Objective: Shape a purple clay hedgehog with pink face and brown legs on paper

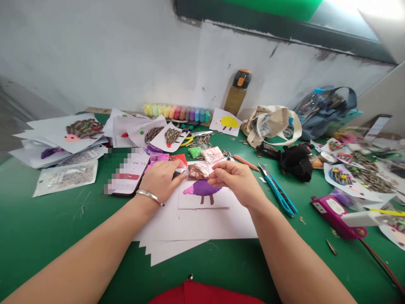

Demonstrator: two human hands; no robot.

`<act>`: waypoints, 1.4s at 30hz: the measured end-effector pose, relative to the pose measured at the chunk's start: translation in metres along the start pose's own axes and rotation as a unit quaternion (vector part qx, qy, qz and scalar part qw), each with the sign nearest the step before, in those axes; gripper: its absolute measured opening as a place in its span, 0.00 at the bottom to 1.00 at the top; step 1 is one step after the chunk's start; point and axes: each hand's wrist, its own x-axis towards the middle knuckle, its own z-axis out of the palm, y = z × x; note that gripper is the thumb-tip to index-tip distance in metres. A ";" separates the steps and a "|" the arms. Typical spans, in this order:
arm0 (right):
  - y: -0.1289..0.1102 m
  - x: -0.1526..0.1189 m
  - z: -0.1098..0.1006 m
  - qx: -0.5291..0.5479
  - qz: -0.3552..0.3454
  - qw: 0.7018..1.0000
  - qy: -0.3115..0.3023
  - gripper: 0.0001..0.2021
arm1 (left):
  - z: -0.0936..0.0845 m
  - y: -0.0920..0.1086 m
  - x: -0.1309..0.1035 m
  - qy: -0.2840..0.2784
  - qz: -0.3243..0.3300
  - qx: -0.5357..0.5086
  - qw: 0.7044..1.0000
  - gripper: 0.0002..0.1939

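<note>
My left hand [160, 179], with a bracelet at the wrist, lies with fingers stretched over the packets left of the picture, by a red clay packet [179, 159]. My right hand [232, 179] is closed in a pinch above the picture's right side; what its fingertips hold, if anything, is too small to make out. Between the hands sits a brown clay packet [198, 172]. Below it is a hedgehog picture with a purple clay body [206, 187], pink face and brown legs, on stacked white paper [202, 226]. Green [195, 152] and pale pink [212, 154] packets lie behind.
A phone [128, 173] lies left of my left hand. On the right are a blue utility knife [278, 191], an orange stick [247, 162] and a magenta device [338, 217] with a cord. Seed-covered hedgehog pictures [84, 128], a bottle [238, 93] and bags [274, 124] stand around.
</note>
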 end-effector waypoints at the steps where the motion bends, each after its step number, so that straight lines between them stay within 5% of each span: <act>1: -0.002 -0.001 0.000 -0.020 -0.008 1.000 0.003 0.09 | -0.002 0.002 0.003 -0.006 0.004 0.016 1.000 0.22; 6: -0.013 -0.002 -0.005 -0.109 -0.068 0.991 0.046 0.14 | -0.009 0.002 0.020 -0.027 0.018 0.072 0.997 0.21; 12: -0.008 0.002 -0.011 -0.073 -0.071 0.994 0.035 0.06 | -0.014 0.014 0.009 0.125 0.125 -0.017 0.984 0.17; 16: -0.002 0.004 -0.010 0.002 -0.039 0.999 0.022 0.05 | -0.015 0.032 -0.009 0.138 0.203 -0.095 0.965 0.11; 22: 0.004 0.006 -0.008 -0.015 -0.010 0.999 0.037 0.09 | -0.016 0.020 -0.013 0.142 0.192 -0.141 0.961 0.09; 27: 0.010 0.009 -0.003 -0.038 -0.023 0.998 0.032 0.09 | -0.020 0.004 -0.010 0.134 0.120 -0.190 0.965 0.08; 34: 0.014 0.008 -0.002 -0.080 -0.010 0.997 -0.007 0.05 | -0.018 0.004 -0.010 0.100 0.088 -0.220 0.966 0.10; 42: 0.009 0.007 -0.001 -0.035 0.017 0.998 0.043 0.10 | -0.018 0.004 -0.010 0.093 0.080 -0.213 0.969 0.13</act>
